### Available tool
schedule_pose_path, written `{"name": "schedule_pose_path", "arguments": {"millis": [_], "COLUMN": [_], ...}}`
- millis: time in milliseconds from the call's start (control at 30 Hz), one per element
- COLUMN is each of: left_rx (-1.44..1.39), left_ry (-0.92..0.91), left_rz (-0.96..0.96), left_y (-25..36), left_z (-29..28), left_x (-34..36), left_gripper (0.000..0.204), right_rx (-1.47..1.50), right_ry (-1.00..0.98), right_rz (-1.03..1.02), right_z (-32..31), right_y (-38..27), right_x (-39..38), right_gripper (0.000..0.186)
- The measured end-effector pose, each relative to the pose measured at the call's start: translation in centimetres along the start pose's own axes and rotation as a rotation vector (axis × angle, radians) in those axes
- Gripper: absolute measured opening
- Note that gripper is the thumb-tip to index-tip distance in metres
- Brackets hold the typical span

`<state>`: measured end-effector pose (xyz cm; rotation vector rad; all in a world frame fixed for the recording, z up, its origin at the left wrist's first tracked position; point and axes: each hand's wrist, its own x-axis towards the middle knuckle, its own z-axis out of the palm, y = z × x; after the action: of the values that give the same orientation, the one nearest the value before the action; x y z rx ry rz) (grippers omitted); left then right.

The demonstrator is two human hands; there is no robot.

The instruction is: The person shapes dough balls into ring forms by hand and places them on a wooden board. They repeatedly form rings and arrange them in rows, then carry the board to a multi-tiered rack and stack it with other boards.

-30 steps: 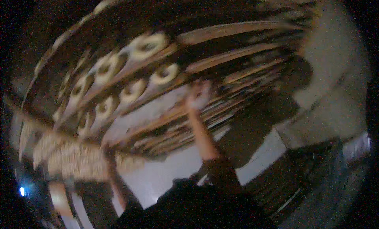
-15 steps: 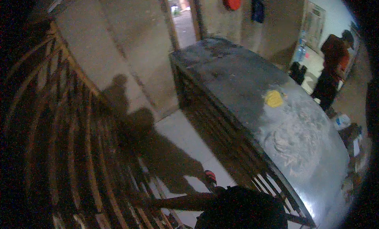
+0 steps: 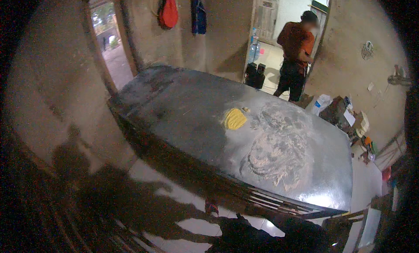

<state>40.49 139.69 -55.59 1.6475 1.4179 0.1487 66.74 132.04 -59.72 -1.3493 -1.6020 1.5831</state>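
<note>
Neither of my hands can be made out; only my dark clothing (image 3: 257, 237) shows at the lower edge, in deep shade. In front of me stands a long table with a dark metal-like top (image 3: 183, 117). A pale powder (image 3: 279, 152) is spread in a rough heap over its right half, with swirled marks in it. Beside the powder, to its left, rests a flat yellow piece (image 3: 235, 119) with a ridged surface, and a small scrap lies by it. Below the table's near edge, a red and dark sandal (image 3: 211, 208) shows on the floor.
A person (image 3: 297, 52) in an orange-brown top stands in the far doorway. A red bag (image 3: 169, 13) and a dark blue cloth (image 3: 198, 15) hang on the back wall. A white plastic bag (image 3: 321, 104) and assorted clutter lie beyond the table's right end.
My view has swung right, so the table and doorway appear farther left. The forearm that stretched left toward the wooden slats is out of sight. The powder and yellow piece look unchanged.
</note>
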Motion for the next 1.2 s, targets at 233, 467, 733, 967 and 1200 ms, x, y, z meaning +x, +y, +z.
{"name": "schedule_pose_path", "arguments": {"millis": [233,467,733,967,1200], "left_rx": [0.145,0.522,0.675,-0.197,-0.331], "left_ry": [-0.104,-0.264,-0.362,-0.291,-0.665], "left_rz": [-0.042,0.114,0.695,0.865,0.208], "left_y": [1.8,0.3,9.3,1.6,-19.1], "left_z": [-2.4,-4.3,-5.8,-5.9,-7.3], "left_x": [4.9,-3.1,5.3,15.3,17.5], "left_gripper": [0.046,0.047,0.035,0.022,0.034], "right_rx": [-0.013,-0.048,-0.050,-0.071,0.274], "right_ry": [0.128,0.123,-0.015,0.023,0.149], "right_rz": [0.079,-0.006,-0.083,-0.178,0.136], "right_z": [-8.9,-11.4,-9.1,-5.2,0.0], "right_y": [1.5,2.0,0.2,-0.3,-3.8], "right_x": [-1.8,0.4,3.9,6.8,12.9], "right_gripper": [0.047,0.047,0.047,0.047,0.039]}}
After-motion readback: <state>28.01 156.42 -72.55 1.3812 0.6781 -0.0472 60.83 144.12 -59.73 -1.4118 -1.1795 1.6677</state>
